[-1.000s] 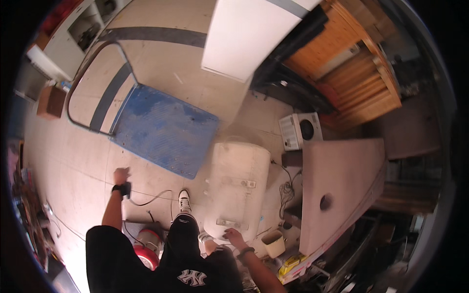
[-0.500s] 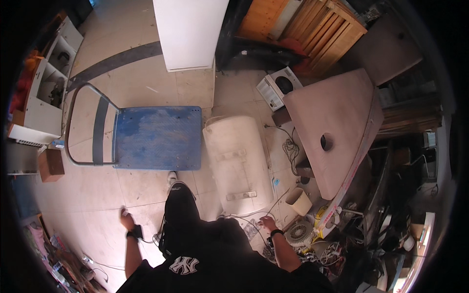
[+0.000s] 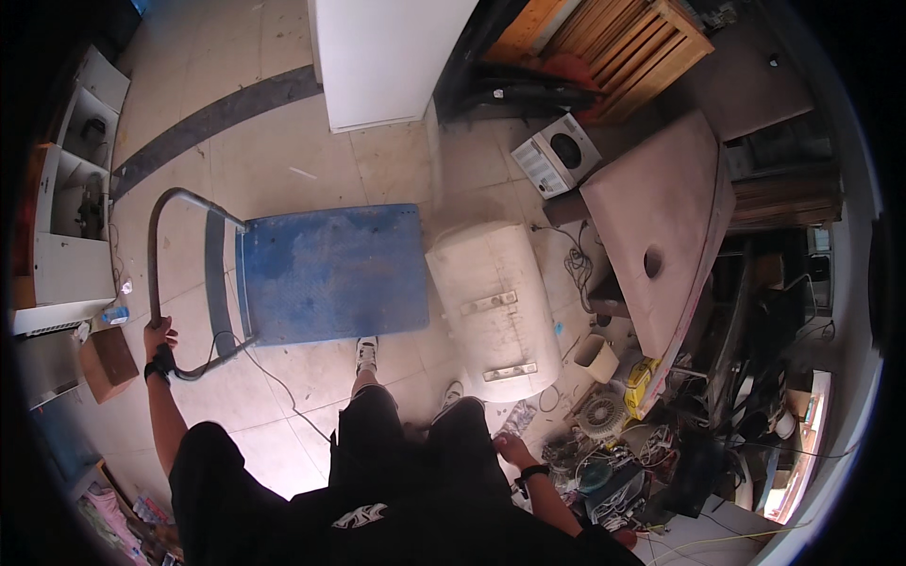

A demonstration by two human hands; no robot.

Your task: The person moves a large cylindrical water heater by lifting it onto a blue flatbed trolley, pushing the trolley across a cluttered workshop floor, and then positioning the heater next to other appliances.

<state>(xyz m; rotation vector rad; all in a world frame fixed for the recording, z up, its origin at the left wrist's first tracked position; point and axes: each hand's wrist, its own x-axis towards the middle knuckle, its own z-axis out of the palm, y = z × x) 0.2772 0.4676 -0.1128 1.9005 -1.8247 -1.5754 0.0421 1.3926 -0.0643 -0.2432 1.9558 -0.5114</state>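
Note:
Fingers of my left hand (image 3: 159, 337) wrap round the tubular handle (image 3: 154, 259) of a flatbed cart with a scuffed blue deck (image 3: 330, 274); a dark device on that wrist has a cable nearby. My right hand (image 3: 510, 449) hangs by my right thigh, fingers loosely curled but apart, with nothing visible in them. Just right of the cart, a dusty white tank (image 3: 491, 335) with two metal brackets lies on the tiled floor. One shoe (image 3: 366, 354) is at the deck's near edge.
White cabinets (image 3: 71, 269) and a brown box (image 3: 109, 368) stand left. A white panel (image 3: 382, 57), wooden slatted pieces (image 3: 642, 66), a small appliance (image 3: 555, 156), a large dusty triangular board (image 3: 661, 226), a bin (image 3: 596, 360), a fan (image 3: 601, 415) and tangled clutter line the back and right.
My left hand has moved forward and left from hanging free onto the cart handle and closed round it. My right hand stays low by my thigh. My view has shifted with my head.

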